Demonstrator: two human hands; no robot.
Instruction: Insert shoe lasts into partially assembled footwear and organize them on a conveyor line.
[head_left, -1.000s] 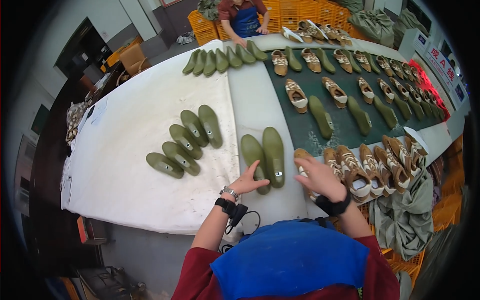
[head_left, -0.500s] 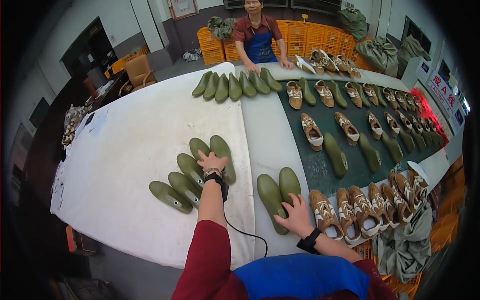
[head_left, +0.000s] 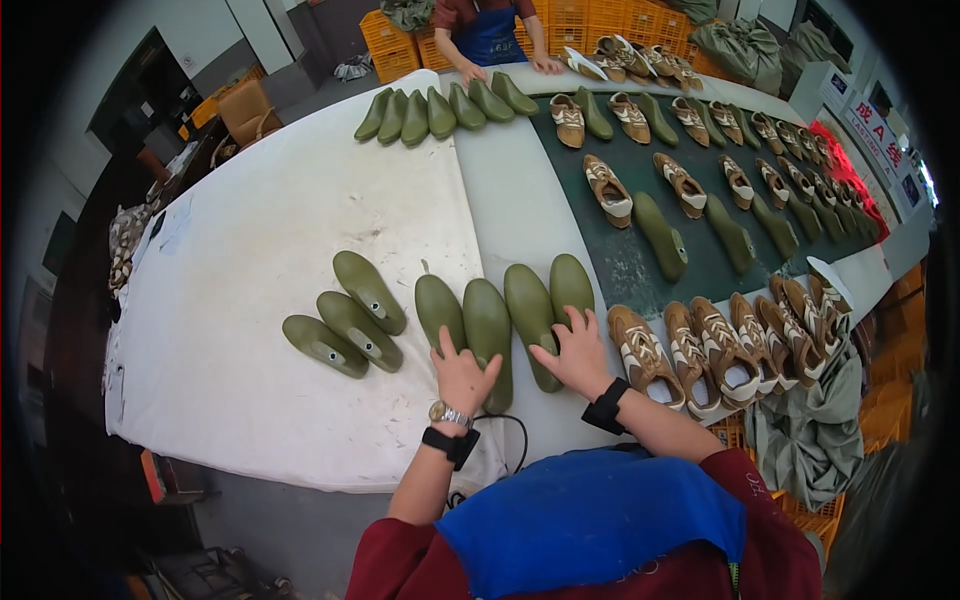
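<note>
On the near part of the table, my left hand (head_left: 464, 380) is closed over a pair of green shoe lasts, with fingers on the left last (head_left: 438, 305) and thumb on the right last (head_left: 486, 320). Just beside them, my right hand (head_left: 580, 357) grips another pair the same way. Its thumb presses the left one (head_left: 528, 300), while its fingers lie on the right one (head_left: 571, 283). The two pairs stand side by side, toes pointing away from me. To the left, three more lasts (head_left: 345, 325) lie slanted on the white cloth (head_left: 250, 240).
Across the table, several lasts (head_left: 440, 115) form a row before a co-worker's hands (head_left: 472, 72). A dark green belt (head_left: 610, 260) at right carries brown sneakers (head_left: 607, 188) and lasts. More sneakers (head_left: 645, 350) line its near edge. A black cable (head_left: 522, 440) hangs by my left wrist.
My left hand has brought two lasts from the left group rightward and nearer, beside the right-hand pair. My right hand stays at its pair. The view has tilted down.
</note>
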